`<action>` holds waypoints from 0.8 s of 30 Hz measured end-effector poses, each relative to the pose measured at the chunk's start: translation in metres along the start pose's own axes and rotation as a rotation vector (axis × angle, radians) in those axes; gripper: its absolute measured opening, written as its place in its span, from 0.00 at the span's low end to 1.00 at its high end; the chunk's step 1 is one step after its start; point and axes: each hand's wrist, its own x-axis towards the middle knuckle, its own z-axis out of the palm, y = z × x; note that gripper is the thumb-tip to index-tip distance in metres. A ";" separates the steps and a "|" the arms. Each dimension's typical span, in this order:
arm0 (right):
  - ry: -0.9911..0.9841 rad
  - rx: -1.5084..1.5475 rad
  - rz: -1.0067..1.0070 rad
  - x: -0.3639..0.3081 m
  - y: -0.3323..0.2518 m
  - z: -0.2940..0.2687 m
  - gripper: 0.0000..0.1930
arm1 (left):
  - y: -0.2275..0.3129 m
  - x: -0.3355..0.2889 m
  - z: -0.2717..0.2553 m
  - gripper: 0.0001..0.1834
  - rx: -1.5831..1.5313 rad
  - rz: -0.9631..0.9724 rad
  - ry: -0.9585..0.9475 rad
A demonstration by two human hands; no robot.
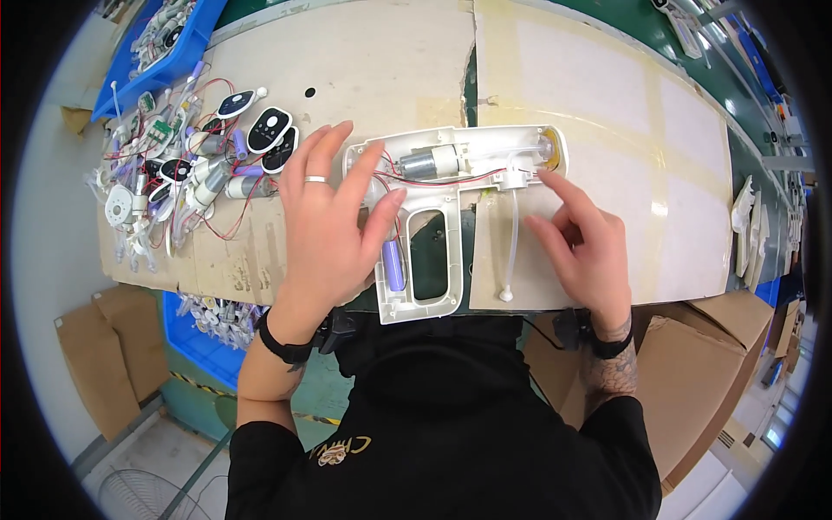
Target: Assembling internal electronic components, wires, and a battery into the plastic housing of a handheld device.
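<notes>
In the head view, the near end of the white plastic half shell with a looped handle [455, 260] points toward the person, and inside this handle lies a purple cylindrical cell [395, 266]. A thin translucent white tube [515, 234] hangs out of the shell, to the right of the handle, its ball-shaped end toward the person.

The left hand [328, 227] is the nearer one to the shell: its thumb and forefinger stand apart above the left end, and the shell extends rightward from this grip. Whether they press on it, I cannot tell. The right hand [594, 247] has its thumb and forefinger apart, with nothing visible between them; the tube lies to the left of this grip, and the forefinger is just beside the white plastic connector [513, 178] where the tube begins.

Farther, the long axis of the shell's barrel goes from left to right, with a silver cylindrical motor [419, 165] along it. Beyond the barrel is the cardboard-covered tabletop [373, 87], and at the far left stands a blue plastic bin [201, 35].
</notes>
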 end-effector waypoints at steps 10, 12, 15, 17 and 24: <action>-0.276 0.044 -0.534 -0.040 -0.032 0.040 0.20 | -0.001 0.005 0.001 0.23 0.089 0.052 -0.121; -0.317 -0.056 -0.559 -0.044 -0.028 0.052 0.20 | -0.001 0.005 -0.004 0.23 0.100 0.029 -0.154; -0.283 -0.126 -0.540 -0.045 -0.027 0.056 0.17 | -0.001 0.005 -0.006 0.25 0.067 0.035 -0.110; -0.278 -0.163 -0.527 -0.043 -0.028 0.056 0.16 | 0.002 0.004 -0.009 0.26 0.044 0.035 -0.079; -0.262 -0.272 -0.545 -0.017 -0.029 0.028 0.13 | 0.000 -0.011 -0.019 0.21 -0.191 0.010 0.159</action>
